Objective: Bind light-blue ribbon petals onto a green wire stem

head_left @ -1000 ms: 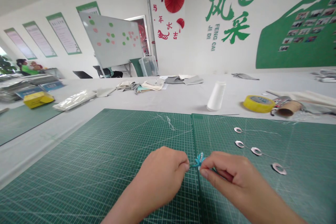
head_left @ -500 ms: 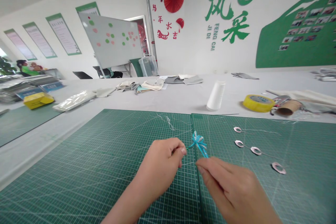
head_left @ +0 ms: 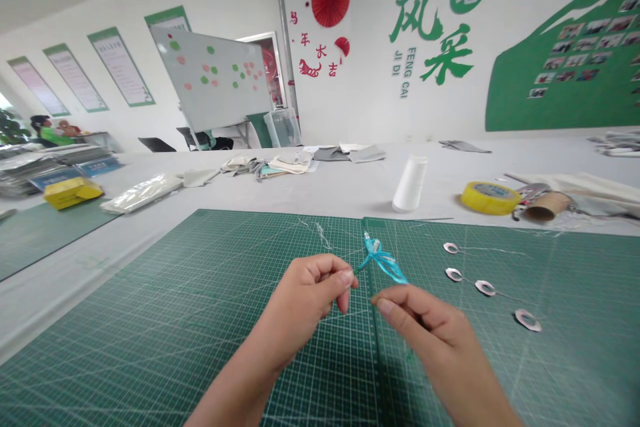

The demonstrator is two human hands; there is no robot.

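Observation:
A small bright-blue flower of looped cord or wire [head_left: 374, 250], with whitish flecks on its loops, stands above the seam of the green cutting mats [head_left: 190, 293]. My left hand [head_left: 315, 290] is closed, pinching the flower's thin green stem between thumb and index finger. My right hand [head_left: 433, 330] is to the right, thumb and index fingertip pressed together below the flower. What lies in that pinch is too small to make out. One long blue loop slants down to the right and meets the right index finger in view; whether they touch I cannot tell.
Several pale rings [head_left: 485, 288], some with threads, lie on the right mat. Behind are a white thread cone [head_left: 410, 183], a yellow tape roll [head_left: 490, 197], and a cardboard tube [head_left: 547, 205]. A yellow box [head_left: 73, 192] and plastic-wrapped pack [head_left: 144, 193] sit left.
The flower has tilted, its long loops swinging out to the right and its top moving slightly up and left. My right hand has shifted slightly up, its thumb now showing more.

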